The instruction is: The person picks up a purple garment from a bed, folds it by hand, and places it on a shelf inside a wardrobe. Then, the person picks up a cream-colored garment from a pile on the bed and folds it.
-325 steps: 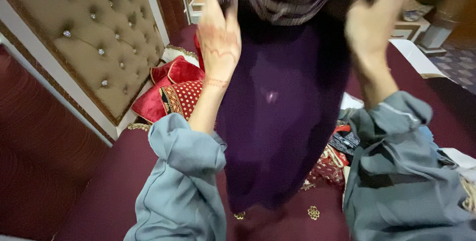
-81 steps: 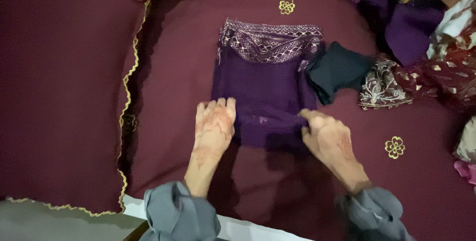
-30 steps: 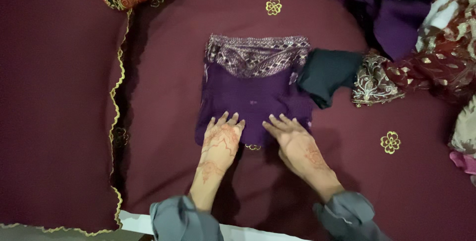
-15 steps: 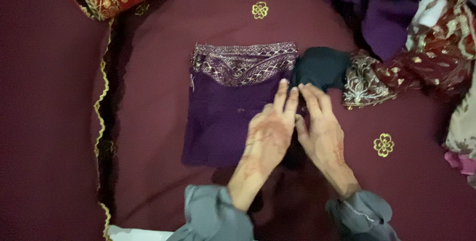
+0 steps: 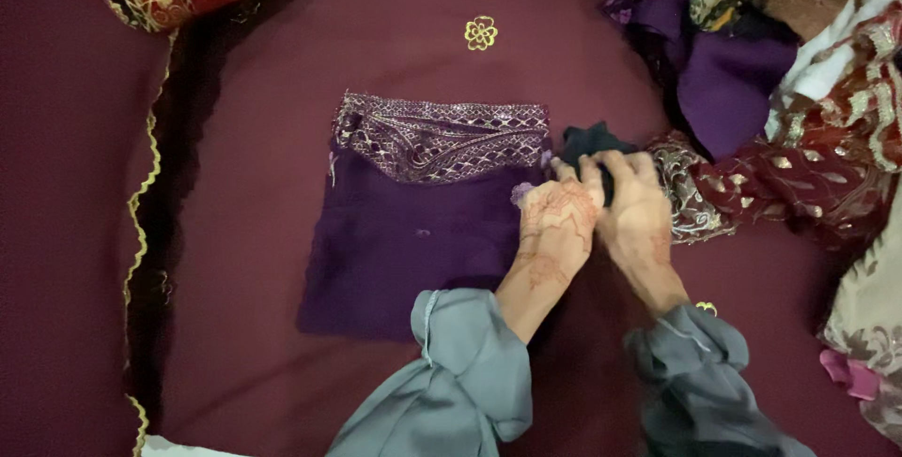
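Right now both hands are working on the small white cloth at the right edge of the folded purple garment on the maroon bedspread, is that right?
Not quite: the small cloth is black, not white. The head view shows the left hand and the right hand side by side on it, at the right edge of the folded purple garment lying on the maroon bedspread.

Count: one folded purple garment with silver-embroidered band (image 5: pixel 413 222); one black cloth piece (image 5: pixel 590 142); two gold embroidered flowers (image 5: pixel 481 32) visible on the maroon bedspread (image 5: pixel 244 138); two hennaed hands (image 5: pixel 556 222).
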